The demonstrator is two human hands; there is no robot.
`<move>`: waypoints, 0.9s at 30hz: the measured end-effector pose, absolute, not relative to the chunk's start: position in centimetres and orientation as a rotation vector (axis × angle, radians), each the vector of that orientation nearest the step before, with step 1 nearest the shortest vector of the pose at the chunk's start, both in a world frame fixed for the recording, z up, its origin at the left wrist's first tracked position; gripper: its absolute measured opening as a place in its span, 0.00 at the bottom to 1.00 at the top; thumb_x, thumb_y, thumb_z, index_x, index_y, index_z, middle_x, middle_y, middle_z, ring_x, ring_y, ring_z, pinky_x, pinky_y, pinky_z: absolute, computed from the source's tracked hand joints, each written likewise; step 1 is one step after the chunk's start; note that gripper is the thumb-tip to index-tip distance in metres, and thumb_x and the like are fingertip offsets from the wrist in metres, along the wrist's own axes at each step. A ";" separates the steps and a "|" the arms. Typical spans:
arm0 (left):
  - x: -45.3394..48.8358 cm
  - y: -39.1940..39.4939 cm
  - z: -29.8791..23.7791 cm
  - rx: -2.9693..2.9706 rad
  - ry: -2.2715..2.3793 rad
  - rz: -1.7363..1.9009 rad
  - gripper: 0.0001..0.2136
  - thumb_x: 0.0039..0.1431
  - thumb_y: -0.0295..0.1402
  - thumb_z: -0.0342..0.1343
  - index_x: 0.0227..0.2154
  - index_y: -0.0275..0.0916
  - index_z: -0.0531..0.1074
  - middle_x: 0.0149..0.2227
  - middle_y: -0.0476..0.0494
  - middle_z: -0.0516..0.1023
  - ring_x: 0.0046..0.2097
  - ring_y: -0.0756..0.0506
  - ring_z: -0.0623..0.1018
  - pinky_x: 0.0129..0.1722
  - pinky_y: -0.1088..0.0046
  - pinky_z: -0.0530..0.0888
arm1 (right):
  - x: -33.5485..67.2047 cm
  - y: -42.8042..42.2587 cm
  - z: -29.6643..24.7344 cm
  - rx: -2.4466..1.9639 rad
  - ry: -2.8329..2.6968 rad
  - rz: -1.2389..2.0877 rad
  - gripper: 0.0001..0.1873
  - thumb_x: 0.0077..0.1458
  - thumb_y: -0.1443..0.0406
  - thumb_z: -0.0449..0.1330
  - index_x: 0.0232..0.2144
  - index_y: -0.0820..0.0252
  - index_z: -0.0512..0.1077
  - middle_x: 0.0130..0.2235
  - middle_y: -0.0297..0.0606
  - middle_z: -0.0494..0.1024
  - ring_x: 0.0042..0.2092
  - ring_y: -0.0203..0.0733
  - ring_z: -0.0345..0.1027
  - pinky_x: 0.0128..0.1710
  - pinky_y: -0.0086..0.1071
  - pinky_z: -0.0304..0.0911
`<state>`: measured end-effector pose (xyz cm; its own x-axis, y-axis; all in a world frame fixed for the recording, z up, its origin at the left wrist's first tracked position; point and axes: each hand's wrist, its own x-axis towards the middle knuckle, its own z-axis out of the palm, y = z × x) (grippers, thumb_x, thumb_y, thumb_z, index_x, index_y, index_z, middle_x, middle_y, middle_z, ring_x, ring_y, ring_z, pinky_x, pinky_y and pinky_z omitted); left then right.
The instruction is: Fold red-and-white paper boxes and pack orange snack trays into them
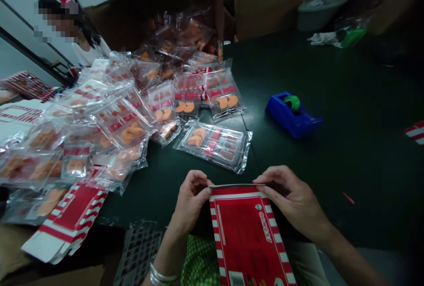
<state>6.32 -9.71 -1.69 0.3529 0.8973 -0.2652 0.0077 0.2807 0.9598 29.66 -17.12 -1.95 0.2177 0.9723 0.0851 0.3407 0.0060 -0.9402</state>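
A red carton (247,233) with red-and-white striped edges lies in front of me, its far end at the table's near edge. My left hand (194,197) pinches the left corner of that end between thumb and fingers. At the right corner, my right hand (289,193) grips the same edge in a like way. A pale flap shows along the top between both hands; whether it is fully closed I cannot tell. Just beyond my hands, a clear-wrapped tray (215,144) with orange pieces and red bands lies flat on the dark green table (331,162).
A large heap of clear-wrapped packs (122,114) covers the left side. Flattened striped cartons (73,215) lie at its near edge. A blue tape dispenser (293,116) with green tape stands right of centre. Behind are a grey basin (321,10) and a person (89,50) at far left.
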 end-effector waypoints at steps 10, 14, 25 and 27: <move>7.4 -10.7 -0.6 1.387 1.083 0.566 0.09 0.49 0.35 0.62 0.23 0.37 0.69 0.25 0.51 0.69 0.28 0.51 0.66 0.29 0.76 0.64 | 30.2 -16.8 0.4 -1.433 -1.229 1.343 0.11 0.48 0.59 0.64 0.23 0.59 0.70 0.34 0.35 0.76 0.35 0.41 0.71 0.33 0.30 0.68; 8.1 -9.3 0.5 1.328 1.033 0.468 0.06 0.47 0.34 0.61 0.25 0.36 0.74 0.25 0.50 0.71 0.28 0.51 0.68 0.29 0.76 0.65 | 29.9 -15.6 1.1 -1.511 -1.183 1.433 0.11 0.50 0.56 0.62 0.30 0.58 0.72 0.30 0.35 0.77 0.32 0.42 0.72 0.29 0.32 0.68; 7.0 -10.6 -0.8 1.645 0.949 0.693 0.09 0.60 0.33 0.53 0.34 0.39 0.78 0.33 0.44 0.77 0.36 0.47 0.75 0.38 0.72 0.70 | 28.7 -19.0 -1.1 -1.555 -1.170 1.036 0.10 0.56 0.57 0.59 0.36 0.51 0.78 0.43 0.36 0.80 0.47 0.44 0.73 0.47 0.34 0.69; 7.0 -11.4 -1.2 1.519 0.997 0.662 0.10 0.62 0.35 0.51 0.38 0.39 0.77 0.37 0.43 0.80 0.38 0.46 0.77 0.38 0.73 0.72 | 28.8 -19.7 -1.4 -1.561 -1.170 1.016 0.10 0.56 0.57 0.60 0.38 0.49 0.78 0.44 0.35 0.81 0.47 0.44 0.73 0.48 0.34 0.70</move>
<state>6.98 -11.41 -1.17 0.4806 0.8690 -0.1176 0.2285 0.0054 0.9735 28.76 -19.74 -1.44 0.2118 0.9731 -0.0902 0.2256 -0.1385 -0.9643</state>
